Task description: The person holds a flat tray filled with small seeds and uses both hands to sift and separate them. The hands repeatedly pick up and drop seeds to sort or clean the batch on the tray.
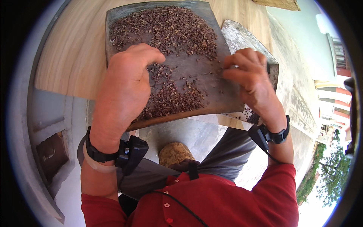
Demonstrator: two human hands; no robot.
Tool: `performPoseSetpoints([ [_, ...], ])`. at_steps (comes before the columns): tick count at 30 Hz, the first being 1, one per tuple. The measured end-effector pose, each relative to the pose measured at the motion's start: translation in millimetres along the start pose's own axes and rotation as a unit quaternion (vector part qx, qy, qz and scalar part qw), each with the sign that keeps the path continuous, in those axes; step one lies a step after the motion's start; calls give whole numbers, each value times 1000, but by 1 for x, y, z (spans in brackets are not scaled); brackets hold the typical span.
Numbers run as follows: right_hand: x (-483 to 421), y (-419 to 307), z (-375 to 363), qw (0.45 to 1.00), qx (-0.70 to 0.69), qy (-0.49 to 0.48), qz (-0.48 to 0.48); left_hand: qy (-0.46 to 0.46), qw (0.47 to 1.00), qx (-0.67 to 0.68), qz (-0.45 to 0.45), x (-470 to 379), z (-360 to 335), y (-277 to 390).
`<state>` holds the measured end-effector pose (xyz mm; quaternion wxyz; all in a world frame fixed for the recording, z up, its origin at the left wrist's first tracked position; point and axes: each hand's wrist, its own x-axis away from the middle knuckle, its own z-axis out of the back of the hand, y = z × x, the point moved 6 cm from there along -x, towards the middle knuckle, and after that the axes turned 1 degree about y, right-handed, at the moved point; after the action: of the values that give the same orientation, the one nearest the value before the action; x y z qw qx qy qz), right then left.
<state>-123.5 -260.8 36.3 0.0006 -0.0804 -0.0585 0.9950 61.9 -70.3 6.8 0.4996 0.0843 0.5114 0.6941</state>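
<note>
A dark, shallow tray [198,66] lies tilted across a light wood-grain table, carrying a large heap of dried reddish-brown husks [175,28] at its far end. A smaller pile of the same husks [181,99] lies near its front edge. My left hand [127,68] hovers over the left side of the tray with fingers curled down; its fingertips are partly hidden. My right hand [246,68] is above the tray's right edge, thumb and fingers bent together; whether it pinches anything is unclear. Under that edge sits a second, worn metal tray [241,31], with small dark round seeds [249,115] at its near corner.
The wood-grain table top [71,56] extends to the left. A woven item [279,3] is at the top right. Below the tray's front edge stands a cut log [174,154] between my legs. A cable runs over my red shirt [221,201].
</note>
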Motion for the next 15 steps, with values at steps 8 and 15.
performPoseSetpoints([
  [8, -37, -24, -27, 994, -74, 27, 78, -38, 998, -56, 11, 4, -3, -10],
  [15, -57, -36, -48, 989, -110, 9, 96, -40, 996, -82, -12, 6, -4, -7],
])
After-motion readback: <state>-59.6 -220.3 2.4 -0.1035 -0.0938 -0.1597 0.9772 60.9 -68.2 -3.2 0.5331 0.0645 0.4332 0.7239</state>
